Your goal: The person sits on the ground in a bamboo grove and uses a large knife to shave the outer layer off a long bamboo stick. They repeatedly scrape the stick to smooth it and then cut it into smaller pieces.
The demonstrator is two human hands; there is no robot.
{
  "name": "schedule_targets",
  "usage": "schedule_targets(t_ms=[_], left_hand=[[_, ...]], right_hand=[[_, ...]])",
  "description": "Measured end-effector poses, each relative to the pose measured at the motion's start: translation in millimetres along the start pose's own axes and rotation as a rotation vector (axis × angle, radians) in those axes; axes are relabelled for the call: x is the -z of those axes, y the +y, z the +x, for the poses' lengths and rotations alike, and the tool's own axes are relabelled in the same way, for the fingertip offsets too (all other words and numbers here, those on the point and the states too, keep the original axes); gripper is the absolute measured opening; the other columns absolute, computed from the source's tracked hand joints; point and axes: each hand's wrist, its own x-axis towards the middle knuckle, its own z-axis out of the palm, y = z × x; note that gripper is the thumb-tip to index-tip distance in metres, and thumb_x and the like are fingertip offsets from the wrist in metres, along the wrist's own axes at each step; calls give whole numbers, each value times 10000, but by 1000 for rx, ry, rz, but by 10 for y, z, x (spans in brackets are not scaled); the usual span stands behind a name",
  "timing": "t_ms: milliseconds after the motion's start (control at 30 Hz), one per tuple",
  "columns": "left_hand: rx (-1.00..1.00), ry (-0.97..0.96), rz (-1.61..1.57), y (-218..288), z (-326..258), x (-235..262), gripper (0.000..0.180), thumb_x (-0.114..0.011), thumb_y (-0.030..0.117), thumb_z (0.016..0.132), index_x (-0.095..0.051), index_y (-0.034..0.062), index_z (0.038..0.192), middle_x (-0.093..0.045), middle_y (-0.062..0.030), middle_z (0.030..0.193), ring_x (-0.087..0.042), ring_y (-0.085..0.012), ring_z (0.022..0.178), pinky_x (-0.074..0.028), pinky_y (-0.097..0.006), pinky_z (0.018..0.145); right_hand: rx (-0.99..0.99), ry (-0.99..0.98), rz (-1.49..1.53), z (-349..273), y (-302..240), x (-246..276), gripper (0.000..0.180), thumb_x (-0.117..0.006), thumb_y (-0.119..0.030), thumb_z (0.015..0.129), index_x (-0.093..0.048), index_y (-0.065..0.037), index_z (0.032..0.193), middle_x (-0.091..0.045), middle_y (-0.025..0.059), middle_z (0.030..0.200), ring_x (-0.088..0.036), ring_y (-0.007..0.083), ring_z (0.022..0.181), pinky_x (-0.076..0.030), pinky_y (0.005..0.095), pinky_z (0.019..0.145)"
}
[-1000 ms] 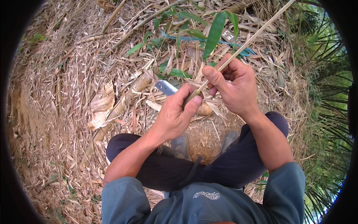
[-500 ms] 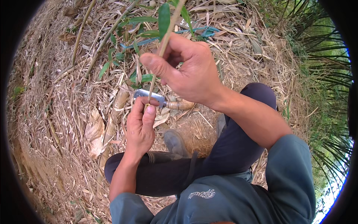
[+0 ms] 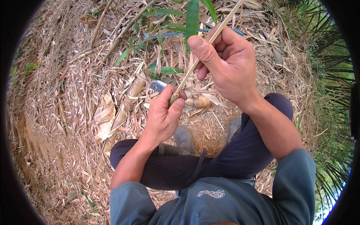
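Note:
A thin, pale plant stem (image 3: pixel 193 70) slants up to the right between my two hands, its upper part running out of view at the top. My left hand (image 3: pixel 160 117) is closed around the lower end, thumb and forefinger pressed at a thicker greenish-brown bit. Higher up, my right hand (image 3: pixel 233 65) has the stem between thumb and curled fingers. Behind my left hand a knife lies on the ground; its metal blade (image 3: pixel 157 86) and rounded wooden handle (image 3: pixel 200 102) show on either side of the fingers. Green leaves (image 3: pixel 192 24) appear beside the stem.
Dry leaf litter (image 3: pixel 86 150) covers the ground. Blue cord (image 3: pixel 168 34) and a dark marked piece (image 3: pixel 208 21) lie beyond my hands. Longer stalks (image 3: pixel 127 28) are at the upper left. My boots (image 3: pixel 183 138) and bent knees are below; green fronds (image 3: pixel 333 78) stand at right.
Both hands and the stem have shifted right, the right hand farther, and the stem leans more to the right. The left hand now covers the middle of the knife. The view has shifted slightly.

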Motion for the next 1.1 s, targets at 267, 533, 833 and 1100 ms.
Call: schedule_targets(t_ms=[267,533,833,1100], left_hand=[[8,1,-6,25,6,-2,318,-537,354,1034,-564,39,999,-401,37,634,-368,-70,587,-311,-265,531],[85,-5,-64,68,-15,35,321,-520,353,1031,-566,37,994,-392,37,632,-359,-71,591,-300,-266,539],[34,-31,-11,58,-19,54,346,-519,368,1032,-567,29,986,-415,15,632,-382,-88,590,-319,-279,544],[50,-24,119,108,2,28,291,-486,299,1051,-569,20,1032,-459,-51,651,-436,-151,601,-379,-317,572]], right_hand=[[-76,39,-47,34,-14,27,297,-728,-292,939,-675,-5,883,-641,24,653,-600,57,519,-466,204,443],[-129,35,-5,51,-16,29,323,-720,-324,942,-675,-7,901,-627,29,656,-604,71,523,-505,217,449],[-162,32,4,60,10,10,335,-720,-333,941,-665,-9,877,-622,30,656,-604,72,520,-508,217,448],[-81,-45,-65,-27,100,-79,333,-734,-282,937,-609,-10,790,-622,21,598,-587,47,516,-444,212,443]])
